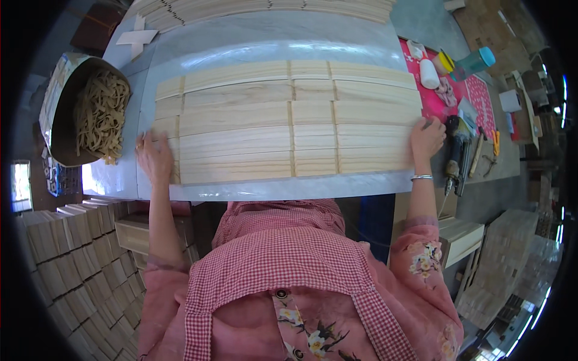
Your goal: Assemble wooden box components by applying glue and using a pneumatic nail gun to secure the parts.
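On the table before me lie pale wooden slats (241, 141) in several rows, side by side, with narrow grooves running across them. My left hand (155, 157) is at their left end, its fingers bent over the edge near the front corner. At the opposite end, my right hand (427, 139) has its fingers curled against the slat ends. Both hands grip the slats from the two sides. The undersides of the fingers are partly hidden.
A box (60, 129) of curled wood strips stands at the left. More slats (241, 13) lie along the far edge. On the right are a power drill (451, 165), a hammer (477, 153), a teal bottle (474, 63) and a white bottle (428, 73). Stacked wooden pieces (78, 259) fill the lower left.
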The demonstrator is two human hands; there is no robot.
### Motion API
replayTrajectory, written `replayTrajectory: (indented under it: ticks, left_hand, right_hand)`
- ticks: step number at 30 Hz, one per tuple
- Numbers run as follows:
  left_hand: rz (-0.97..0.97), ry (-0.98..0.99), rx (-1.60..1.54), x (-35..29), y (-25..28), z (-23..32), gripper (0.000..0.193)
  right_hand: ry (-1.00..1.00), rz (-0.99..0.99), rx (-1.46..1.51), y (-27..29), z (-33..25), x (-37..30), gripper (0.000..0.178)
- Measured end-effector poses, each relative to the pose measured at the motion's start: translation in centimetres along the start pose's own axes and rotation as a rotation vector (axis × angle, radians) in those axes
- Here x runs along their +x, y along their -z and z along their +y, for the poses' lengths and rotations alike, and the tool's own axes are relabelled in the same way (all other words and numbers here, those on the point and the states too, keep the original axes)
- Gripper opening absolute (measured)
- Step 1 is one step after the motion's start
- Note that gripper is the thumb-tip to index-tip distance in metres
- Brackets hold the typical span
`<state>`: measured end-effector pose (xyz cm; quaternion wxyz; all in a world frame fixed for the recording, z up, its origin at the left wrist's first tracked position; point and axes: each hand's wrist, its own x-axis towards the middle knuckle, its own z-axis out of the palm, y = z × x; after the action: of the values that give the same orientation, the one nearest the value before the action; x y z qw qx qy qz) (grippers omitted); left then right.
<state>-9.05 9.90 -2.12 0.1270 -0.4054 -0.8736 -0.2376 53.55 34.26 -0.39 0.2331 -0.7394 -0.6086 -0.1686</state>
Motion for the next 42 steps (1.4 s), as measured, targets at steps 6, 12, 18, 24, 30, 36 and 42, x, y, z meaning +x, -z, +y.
replayTrajectory:
  ticks: [6,12,18,24,30,36,42]
  left_hand:
    - [-0.079,0.007,-0.002,3.2,-1.2,1.9,0.043]
    - [-0.111,-0.003,-0.027,2.9,-0.8,2.2,0.043]
    - [-0.109,0.001,-0.027,2.8,-1.2,2.1,0.044]
    - [-0.090,-0.012,0.002,2.8,-1.8,1.8,0.044]
    - [-0.077,-0.002,0.098,3.6,-1.6,2.8,0.045]
    - [-0.050,0.000,0.118,7.4,-4.0,3.2,0.047]
    - [-0.067,-0.057,-0.027,7.8,-5.9,3.4,0.047]
  right_hand:
    - [0.001,-0.067,0.113,-2.6,0.5,2.2,0.027]
    - [-0.020,-0.092,0.191,-2.8,-0.1,2.3,0.027]
    - [0.014,-0.056,0.178,-3.2,0.3,2.2,0.025]
    - [-0.025,-0.090,0.190,-2.6,0.1,2.3,0.025]
    - [-0.061,-0.076,0.074,-1.5,-2.1,3.1,0.028]
    - [-0.045,-0.157,0.069,-4.3,-4.0,6.3,0.031]
    - [-0.020,-0.128,0.180,-7.1,-2.4,6.6,0.034]
